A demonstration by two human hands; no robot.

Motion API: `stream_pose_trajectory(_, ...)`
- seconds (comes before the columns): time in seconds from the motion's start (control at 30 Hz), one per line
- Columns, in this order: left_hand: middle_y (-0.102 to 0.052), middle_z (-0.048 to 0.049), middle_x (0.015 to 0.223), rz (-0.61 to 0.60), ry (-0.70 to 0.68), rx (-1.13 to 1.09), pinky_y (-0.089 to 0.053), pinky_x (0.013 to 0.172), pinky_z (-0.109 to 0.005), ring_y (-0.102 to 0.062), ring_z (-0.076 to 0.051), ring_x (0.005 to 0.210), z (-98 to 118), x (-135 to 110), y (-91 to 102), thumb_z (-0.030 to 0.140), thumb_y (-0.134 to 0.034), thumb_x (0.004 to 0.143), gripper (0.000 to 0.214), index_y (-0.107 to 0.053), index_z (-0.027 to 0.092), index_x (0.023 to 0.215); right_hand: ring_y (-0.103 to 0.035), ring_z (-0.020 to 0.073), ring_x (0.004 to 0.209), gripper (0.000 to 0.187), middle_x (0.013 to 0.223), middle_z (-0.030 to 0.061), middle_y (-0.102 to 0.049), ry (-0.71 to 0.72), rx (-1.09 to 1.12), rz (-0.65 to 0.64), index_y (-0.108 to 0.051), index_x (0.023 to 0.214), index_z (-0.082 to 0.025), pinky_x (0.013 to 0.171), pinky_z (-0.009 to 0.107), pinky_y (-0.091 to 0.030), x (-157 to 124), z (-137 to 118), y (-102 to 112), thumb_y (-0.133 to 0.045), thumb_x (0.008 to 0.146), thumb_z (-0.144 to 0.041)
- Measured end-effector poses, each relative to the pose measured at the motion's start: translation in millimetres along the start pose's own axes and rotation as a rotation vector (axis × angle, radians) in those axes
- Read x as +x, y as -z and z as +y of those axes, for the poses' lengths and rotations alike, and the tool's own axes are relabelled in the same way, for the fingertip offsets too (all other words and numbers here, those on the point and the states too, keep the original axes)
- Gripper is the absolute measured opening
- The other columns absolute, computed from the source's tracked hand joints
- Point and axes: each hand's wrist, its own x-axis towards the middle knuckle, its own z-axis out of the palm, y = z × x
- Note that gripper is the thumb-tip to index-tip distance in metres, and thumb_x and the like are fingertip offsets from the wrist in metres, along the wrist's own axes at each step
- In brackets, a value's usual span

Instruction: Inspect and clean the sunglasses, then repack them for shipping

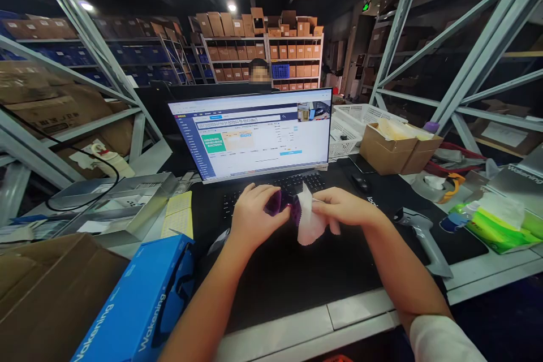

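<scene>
What looks like a pair of glasses with purple lenses [274, 203] is held over the black desk mat, just in front of the keyboard [311, 181]. My left hand [257, 212] is closed around its left side, thumb toward the middle. A thin white cloth [311, 226] with a zigzag edge is pinched in my right hand [339, 207] and hangs against the right lens. Cloth and fingers hide most of that lens. The frame's arms cannot be made out.
A monitor [263, 141] stands behind the keyboard. To the right lie a mouse [360, 182], a barcode scanner [424, 237], a tape roll [436, 186] and a tissue pack [500, 223]. At left are a blue box [136, 300] and a cardboard box [55, 294]. A person [258, 73] is beyond the monitor.
</scene>
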Motion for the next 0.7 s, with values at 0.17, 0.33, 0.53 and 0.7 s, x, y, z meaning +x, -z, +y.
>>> stream_pose_trajectory(0.17,-0.078,-0.0076,0.099,0.006,-0.092,0.044,-0.052,0.085,-0.042,-0.072,-0.026,0.091,15.2,-2.4,-4.2,0.031,-0.069,0.079,0.024,-0.071,0.019,0.100,-0.054,0.0103,0.051,0.033,0.075,0.0012,-0.066,0.021,-0.078,0.025,-0.064,0.090,-0.016,0.048,0.022,-0.040,3.1,-3.1,-7.6,-0.052,0.095,-0.046)
stream_pose_trajectory(0.33,-0.079,-0.0070,0.097,-0.098,-0.166,0.032,-0.045,0.074,-0.040,-0.073,-0.024,0.086,29.4,-7.0,-19.2,0.020,-0.059,0.081,0.017,-0.071,0.019,0.093,-0.056,0.0151,0.071,0.036,0.081,0.0030,-0.067,0.057,-0.270,0.151,-0.066,0.080,-0.016,0.062,0.024,-0.042,11.2,-4.5,-22.3,-0.047,0.097,-0.040)
stream_pose_trajectory(0.53,-0.079,-0.0037,0.097,-0.014,-0.068,0.044,-0.044,0.085,-0.044,-0.074,-0.023,0.087,13.1,-0.7,-2.0,0.030,-0.068,0.079,0.022,-0.071,0.020,0.097,-0.055,0.0148,0.067,0.046,0.076,0.0018,-0.062,0.073,-0.044,0.039,-0.066,0.086,-0.015,0.058,0.024,-0.042,12.3,8.0,-3.7,-0.054,0.092,-0.058)
stream_pose_trajectory(0.7,-0.079,-0.0047,0.097,0.055,-0.029,0.064,-0.046,0.086,-0.043,-0.074,-0.024,0.088,-0.7,3.0,16.3,0.031,-0.071,0.078,0.025,-0.072,0.019,0.100,-0.053,0.0136,0.060,0.053,0.071,0.0022,-0.062,0.085,0.097,-0.030,-0.067,0.091,-0.013,0.058,0.026,-0.043,11.6,9.6,5.0,-0.056,0.090,-0.065)
